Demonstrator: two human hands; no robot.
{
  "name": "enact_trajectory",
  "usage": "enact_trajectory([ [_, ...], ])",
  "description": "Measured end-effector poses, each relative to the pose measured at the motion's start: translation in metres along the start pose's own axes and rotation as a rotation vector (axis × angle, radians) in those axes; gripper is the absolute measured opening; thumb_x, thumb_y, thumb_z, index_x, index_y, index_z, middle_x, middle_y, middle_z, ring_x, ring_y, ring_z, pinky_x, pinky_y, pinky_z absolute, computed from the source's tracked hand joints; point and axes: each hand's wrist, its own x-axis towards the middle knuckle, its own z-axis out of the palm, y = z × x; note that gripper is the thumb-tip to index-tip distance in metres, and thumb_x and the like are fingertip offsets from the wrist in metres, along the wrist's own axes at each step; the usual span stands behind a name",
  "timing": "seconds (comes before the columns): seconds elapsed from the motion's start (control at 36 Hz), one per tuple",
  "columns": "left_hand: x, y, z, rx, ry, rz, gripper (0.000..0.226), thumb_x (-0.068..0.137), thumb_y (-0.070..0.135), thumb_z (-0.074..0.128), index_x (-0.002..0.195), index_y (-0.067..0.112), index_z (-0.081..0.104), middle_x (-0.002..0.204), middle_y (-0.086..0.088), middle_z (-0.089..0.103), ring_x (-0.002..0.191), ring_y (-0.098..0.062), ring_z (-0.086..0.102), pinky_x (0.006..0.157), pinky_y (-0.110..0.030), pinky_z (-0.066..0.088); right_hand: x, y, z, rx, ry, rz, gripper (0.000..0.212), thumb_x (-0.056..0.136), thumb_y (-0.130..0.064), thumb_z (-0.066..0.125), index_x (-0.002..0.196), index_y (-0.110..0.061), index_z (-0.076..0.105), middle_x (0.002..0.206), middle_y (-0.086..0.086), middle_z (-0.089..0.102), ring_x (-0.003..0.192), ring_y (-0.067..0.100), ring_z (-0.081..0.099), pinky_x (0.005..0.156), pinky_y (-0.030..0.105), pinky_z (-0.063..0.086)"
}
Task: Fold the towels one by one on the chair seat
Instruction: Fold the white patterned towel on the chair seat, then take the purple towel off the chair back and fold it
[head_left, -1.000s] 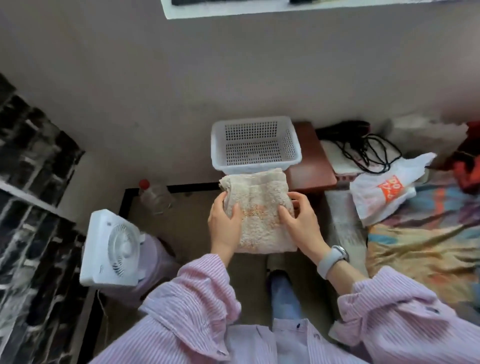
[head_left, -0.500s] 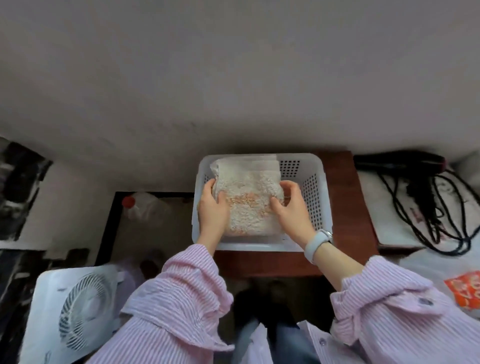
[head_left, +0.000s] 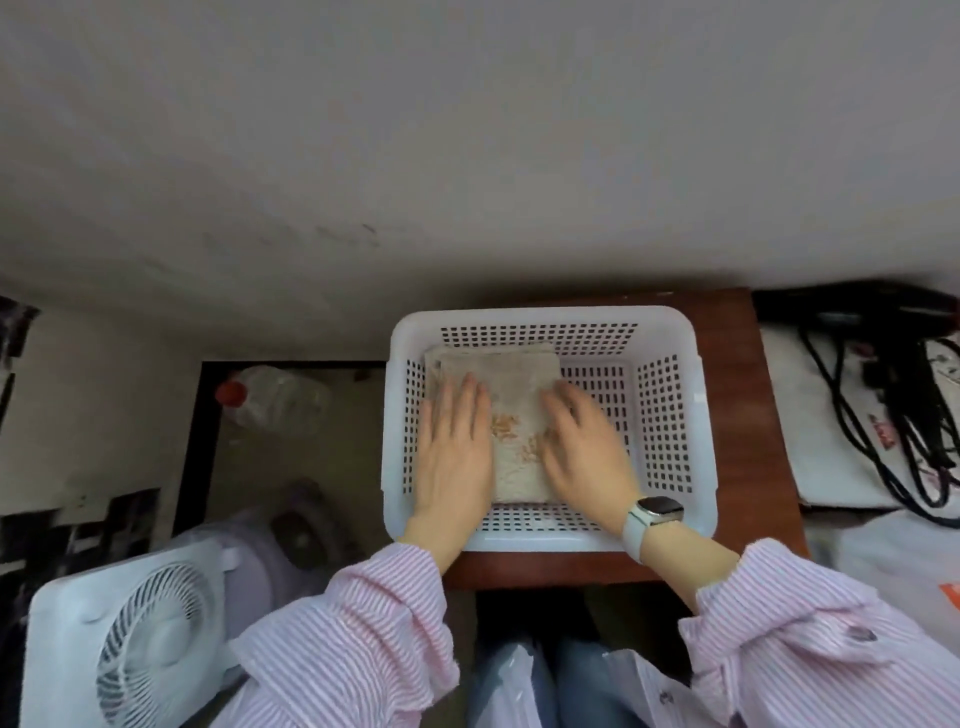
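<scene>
We had the folded beige towel lying flat on the floor of the white perforated basket, toward its left side, and the basket itself stood on the reddish-brown chair seat. Our left hand lay on the towel's left edge and our right hand on its right edge, both with fingers straight and pressing down, pinching nothing; we judged this was to settle the stack so the fold would not spring open. The left placement seemed to leave room beside it for more towels. Our palms covered much of the cloth, so we could not tell how many layers it had. Motion blur softened the fingertips, and no unfolded towels showed anywhere.
</scene>
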Motion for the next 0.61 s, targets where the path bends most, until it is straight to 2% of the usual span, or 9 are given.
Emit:
enact_trajectory([
  [0.03,0.002,-0.003,-0.001,0.062,-0.082,0.049,0.079,0.073,0.026,0.071,0.138,0.001,0.035,0.144,-0.02,0.037,0.136,-0.036,0.03,0.112,-0.049,0.024,0.0,0.003,0.0,-0.114,-0.058,-0.097,0.057,0.086,-0.03,0.047,0.138,-0.01,0.036,0.143,0.018,0.038,0.133,0.034,0.035,0.106,0.05,0.034],
  [0.11,0.014,-0.014,0.003,0.136,-0.311,0.092,0.103,0.08,0.051,0.059,0.146,0.005,-0.007,0.154,-0.02,-0.007,0.143,-0.034,-0.009,0.117,-0.044,-0.005,0.009,0.013,0.003,-0.317,-0.277,-0.232,0.086,0.075,-0.051,0.056,0.144,-0.016,0.018,0.153,0.016,0.019,0.14,0.032,0.012,0.107,0.057,0.021],
  [0.19,0.029,-0.019,0.003,0.134,-0.439,0.043,0.118,0.075,0.055,0.064,0.143,0.006,-0.019,0.15,-0.022,-0.023,0.139,-0.036,-0.021,0.114,-0.042,-0.012,0.021,0.021,0.006,-0.354,-0.396,-0.247,0.099,0.077,-0.059,0.054,0.14,-0.031,-0.017,0.148,0.008,-0.025,0.136,0.028,-0.023,0.107,0.051,-0.009],
  [0.25,0.034,-0.02,0.005,0.123,-0.49,0.029,0.124,0.072,0.055,0.067,0.141,0.006,-0.023,0.149,-0.021,-0.027,0.139,-0.035,-0.023,0.115,-0.042,-0.011,0.026,0.022,0.004,-0.385,-0.464,-0.222,0.101,0.08,-0.063,0.049,0.137,-0.031,-0.029,0.142,0.004,-0.037,0.132,0.024,-0.033,0.105,0.046,-0.016],
  [0.39,0.037,-0.017,0.009,0.207,-0.52,0.027,0.128,0.069,0.061,0.065,0.14,0.006,-0.026,0.148,-0.021,-0.031,0.138,-0.035,-0.025,0.112,-0.042,-0.014,0.03,0.02,0.003,-0.415,-0.543,-0.164,0.1,0.081,-0.062,0.047,0.136,-0.027,-0.029,0.139,0.002,-0.039,0.13,0.019,-0.034,0.112,0.053,-0.008],
  [0.5,0.04,-0.017,0.004,0.16,-0.526,0.002,0.123,0.072,0.056,0.066,0.141,0.008,-0.025,0.148,-0.018,-0.032,0.138,-0.033,-0.026,0.112,-0.04,-0.014,0.036,0.008,-0.004,-0.397,-0.597,-0.118,0.093,0.084,-0.057,0.047,0.144,-0.029,-0.018,0.141,0.0,-0.039,0.133,0.017,-0.031,0.112,0.056,-0.007],
  [0.56,0.039,-0.018,-0.004,0.037,-0.506,-0.001,0.111,0.078,0.044,0.065,0.144,0.011,-0.018,0.151,-0.015,-0.026,0.14,-0.03,-0.022,0.114,-0.039,-0.009,0.035,0.001,-0.012,-0.326,-0.561,-0.095,0.082,0.088,-0.048,0.046,0.146,-0.027,-0.007,0.151,0.003,-0.027,0.14,0.019,-0.023,0.114,0.055,-0.004],
  [0.61,0.034,-0.02,-0.019,-0.127,-0.413,-0.004,0.088,0.086,0.031,0.058,0.147,0.014,-0.002,0.156,-0.01,-0.012,0.143,-0.026,-0.011,0.116,-0.037,0.0,0.032,-0.007,-0.023,-0.259,-0.478,-0.091,0.068,0.091,-0.037,0.044,0.147,-0.025,0.008,0.157,0.005,-0.007,0.144,0.022,-0.01,0.116,0.053,0.002],
])
